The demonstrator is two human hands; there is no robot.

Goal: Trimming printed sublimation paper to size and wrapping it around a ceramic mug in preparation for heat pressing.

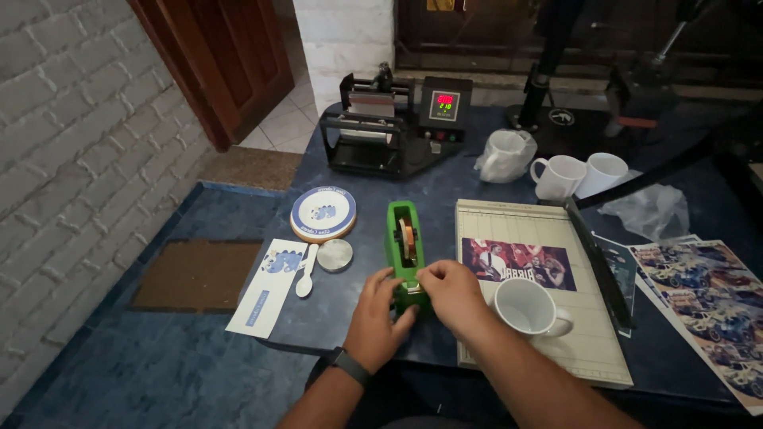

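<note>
A green tape dispenser (pixel 403 238) with a roll of tape stands on the dark blue table (pixel 445 187). My left hand (pixel 377 318), with a dark wristband, grips the dispenser's near end. My right hand (pixel 451 292) pinches at the same end, fingers closed near the cutter. Whether tape is between the fingers is too small to tell. A white mug (pixel 528 308) lies on its side just right of my right hand, on a paper trimmer board (pixel 556 349). A printed photo strip (pixel 518 262) lies on that board.
A black mug heat press (pixel 397 123) stands at the back. Two white mugs (pixel 580 175) and a wrapped mug (pixel 504 155) sit behind the trimmer. A round coaster (pixel 323 213), a spoon (pixel 306 274), a paper strip (pixel 266 290) lie left. Printed sheets (pixel 707 302) lie right.
</note>
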